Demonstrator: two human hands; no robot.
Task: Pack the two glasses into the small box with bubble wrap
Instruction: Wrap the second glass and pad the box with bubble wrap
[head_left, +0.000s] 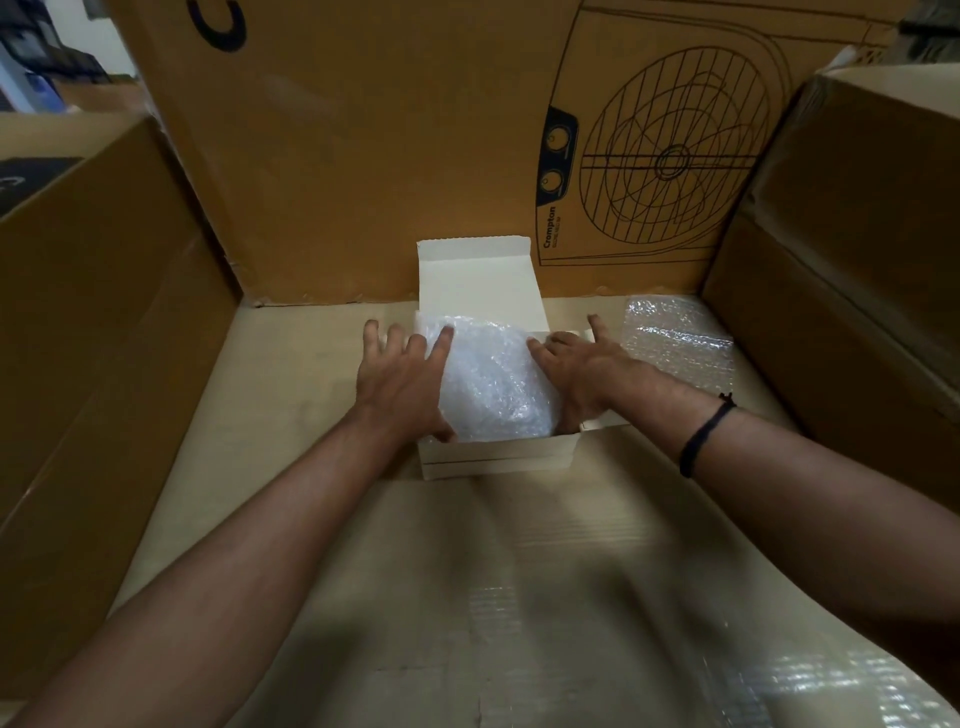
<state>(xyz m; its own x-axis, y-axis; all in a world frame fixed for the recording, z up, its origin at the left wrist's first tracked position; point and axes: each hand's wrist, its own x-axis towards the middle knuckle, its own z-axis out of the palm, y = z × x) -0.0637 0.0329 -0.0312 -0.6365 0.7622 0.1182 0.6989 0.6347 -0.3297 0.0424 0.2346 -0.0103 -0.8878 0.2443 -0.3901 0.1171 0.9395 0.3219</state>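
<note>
Your left hand (402, 382) and right hand (579, 369) pressed flat, fingers straight | bubble-wrap bundle (491, 382) between them in small box (498, 460) | contents hidden

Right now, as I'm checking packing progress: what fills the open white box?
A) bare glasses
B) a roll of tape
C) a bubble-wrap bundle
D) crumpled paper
C: a bubble-wrap bundle sits in the box, between the left hand and the right hand, whose fingers are straight.
</note>
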